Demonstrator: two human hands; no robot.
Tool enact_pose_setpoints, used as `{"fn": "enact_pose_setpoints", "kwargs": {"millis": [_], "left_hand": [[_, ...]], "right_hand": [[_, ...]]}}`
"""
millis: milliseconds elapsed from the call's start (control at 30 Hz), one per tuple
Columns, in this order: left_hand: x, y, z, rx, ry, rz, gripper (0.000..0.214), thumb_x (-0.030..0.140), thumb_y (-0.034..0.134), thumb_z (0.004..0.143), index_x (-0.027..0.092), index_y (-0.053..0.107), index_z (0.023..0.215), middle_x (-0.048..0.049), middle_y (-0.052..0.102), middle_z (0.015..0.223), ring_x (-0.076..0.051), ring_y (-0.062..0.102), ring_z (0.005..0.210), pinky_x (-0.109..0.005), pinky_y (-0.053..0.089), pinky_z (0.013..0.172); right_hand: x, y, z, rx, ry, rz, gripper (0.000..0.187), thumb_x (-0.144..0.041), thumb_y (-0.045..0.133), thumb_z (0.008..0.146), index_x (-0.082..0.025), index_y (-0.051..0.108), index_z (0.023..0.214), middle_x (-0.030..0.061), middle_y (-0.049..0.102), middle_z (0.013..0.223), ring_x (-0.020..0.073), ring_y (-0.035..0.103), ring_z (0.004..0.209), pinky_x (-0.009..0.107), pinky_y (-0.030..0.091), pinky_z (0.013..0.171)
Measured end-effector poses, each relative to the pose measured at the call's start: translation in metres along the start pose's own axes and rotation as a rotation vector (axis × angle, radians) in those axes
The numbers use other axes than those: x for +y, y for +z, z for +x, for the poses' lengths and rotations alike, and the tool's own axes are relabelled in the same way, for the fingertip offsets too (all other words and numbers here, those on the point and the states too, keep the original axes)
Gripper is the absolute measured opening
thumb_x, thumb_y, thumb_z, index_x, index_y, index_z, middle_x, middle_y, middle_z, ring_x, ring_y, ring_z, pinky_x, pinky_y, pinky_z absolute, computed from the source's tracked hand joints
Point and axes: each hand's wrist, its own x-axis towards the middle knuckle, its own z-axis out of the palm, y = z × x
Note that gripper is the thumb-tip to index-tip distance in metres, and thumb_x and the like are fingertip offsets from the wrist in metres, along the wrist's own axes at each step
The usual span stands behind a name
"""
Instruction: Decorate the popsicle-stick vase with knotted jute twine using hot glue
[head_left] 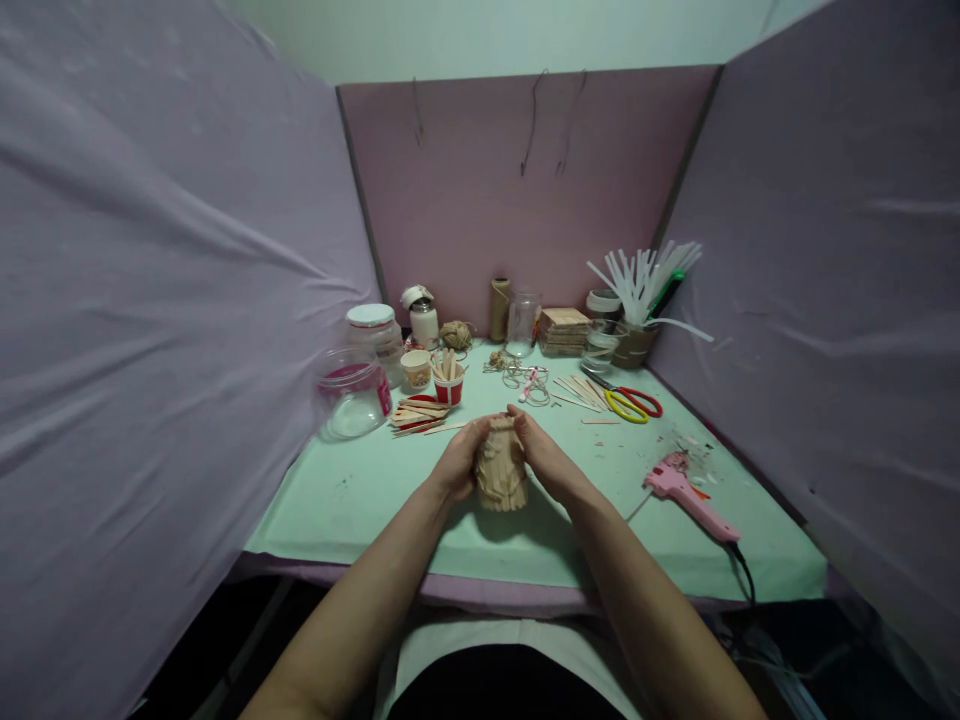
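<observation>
A small round holder made of wooden sticks (501,472) stands upright near the front middle of the green table (360,500). My left hand (459,458) wraps around its left side with curled fingers. My right hand (544,455) grips its right side and top edge. Both hands press against the stick holder from opposite sides.
A pink glue gun (690,497) with a black cord lies at the right. Yellow and red scissors (632,402) and loose wooden sticks (420,413) lie behind the hands. Jars (352,392), a red cup of sticks (448,380), twine and a cup of white rods (641,310) line the back. Purple screens close three sides.
</observation>
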Motion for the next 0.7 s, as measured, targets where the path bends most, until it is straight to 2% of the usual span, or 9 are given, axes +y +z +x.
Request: {"fn": "enact_pose_setpoints", "kwargs": {"millis": [67, 133, 233, 300, 367, 433, 533, 600, 700], "left_hand": [[0.016, 0.000, 0.016, 0.006, -0.072, -0.024, 0.049, 0.052, 0.066, 0.076, 0.010, 0.066, 0.100, -0.0114, 0.072, 0.085, -0.021, 0.068, 0.075, -0.035, 0.053, 0.077], [0.032, -0.002, 0.035, 0.030, -0.112, -0.046, 0.050, 0.055, 0.059, 0.081, 0.009, 0.065, 0.100, -0.0114, 0.072, 0.080, -0.022, 0.069, 0.075, -0.037, 0.055, 0.077], [0.046, -0.006, 0.059, 0.060, -0.174, -0.067, 0.051, 0.056, 0.048, 0.087, 0.010, 0.065, 0.096, -0.0107, 0.071, 0.074, -0.022, 0.070, 0.076, -0.038, 0.056, 0.077], [0.046, -0.010, 0.070, 0.057, -0.201, -0.087, 0.052, 0.058, 0.046, 0.087, 0.010, 0.065, 0.095, -0.0108, 0.071, 0.074, -0.023, 0.070, 0.077, -0.039, 0.056, 0.077], [0.041, -0.014, 0.077, 0.057, -0.184, -0.114, 0.052, 0.059, 0.048, 0.085, 0.011, 0.064, 0.098, -0.0111, 0.071, 0.077, -0.024, 0.070, 0.080, -0.040, 0.056, 0.079], [0.035, -0.018, 0.082, 0.044, -0.133, -0.137, 0.052, 0.059, 0.051, 0.084, 0.011, 0.063, 0.102, -0.0114, 0.072, 0.082, -0.025, 0.069, 0.085, -0.040, 0.055, 0.082], [0.028, -0.025, 0.084, -0.003, -0.077, -0.122, 0.056, 0.061, 0.051, 0.083, 0.012, 0.061, 0.108, -0.0120, 0.071, 0.091, -0.025, 0.068, 0.093, -0.040, 0.053, 0.086], [0.024, -0.029, 0.083, -0.018, -0.096, -0.071, 0.054, 0.059, 0.056, 0.082, 0.013, 0.060, 0.109, -0.0121, 0.071, 0.096, -0.024, 0.067, 0.096, -0.038, 0.052, 0.088], [0.016, -0.033, 0.079, -0.077, -0.139, 0.024, 0.043, 0.045, 0.068, 0.078, 0.013, 0.060, 0.107, -0.0121, 0.070, 0.100, -0.022, 0.066, 0.096, -0.034, 0.051, 0.088]], "right_hand": [[-0.005, -0.007, 0.006, -0.041, 0.051, 0.060, 0.066, -0.070, 0.048, 0.081, -0.025, 0.052, 0.128, 0.0087, 0.052, 0.137, 0.0245, 0.049, 0.126, 0.045, 0.039, 0.105], [-0.010, -0.013, 0.014, -0.105, 0.115, 0.106, 0.064, -0.069, 0.049, 0.081, -0.023, 0.053, 0.126, 0.0111, 0.056, 0.132, 0.0238, 0.056, 0.118, 0.042, 0.045, 0.099], [-0.009, -0.014, 0.026, -0.171, 0.191, 0.116, 0.064, -0.060, 0.063, 0.077, -0.021, 0.051, 0.126, 0.0124, 0.062, 0.123, 0.0222, 0.063, 0.104, 0.038, 0.051, 0.090], [-0.003, -0.010, 0.032, -0.161, 0.200, 0.059, 0.073, -0.048, 0.075, 0.070, -0.020, 0.047, 0.131, 0.0124, 0.063, 0.120, 0.0222, 0.064, 0.098, 0.038, 0.053, 0.085], [0.006, -0.003, 0.038, -0.119, 0.157, -0.029, 0.081, -0.037, 0.082, 0.061, -0.018, 0.046, 0.132, 0.0117, 0.066, 0.113, 0.0228, 0.065, 0.094, 0.038, 0.052, 0.084], [0.016, 0.003, 0.043, -0.062, 0.090, -0.086, 0.081, -0.031, 0.083, 0.058, -0.018, 0.048, 0.130, 0.0099, 0.068, 0.107, 0.0232, 0.065, 0.092, 0.039, 0.051, 0.085], [0.029, 0.007, 0.049, 0.061, 0.012, -0.074, 0.078, -0.033, 0.079, 0.061, -0.021, 0.046, 0.131, 0.0081, 0.069, 0.105, 0.0229, 0.065, 0.095, 0.041, 0.050, 0.088], [0.035, 0.005, 0.052, 0.146, -0.042, -0.046, 0.079, -0.036, 0.078, 0.063, -0.021, 0.043, 0.132, 0.0094, 0.068, 0.109, 0.0230, 0.064, 0.099, 0.041, 0.049, 0.091], [0.041, 0.002, 0.056, 0.240, -0.140, -0.032, 0.084, -0.036, 0.080, 0.061, -0.020, 0.040, 0.133, 0.0122, 0.064, 0.118, 0.0237, 0.062, 0.107, 0.041, 0.046, 0.096]]}}
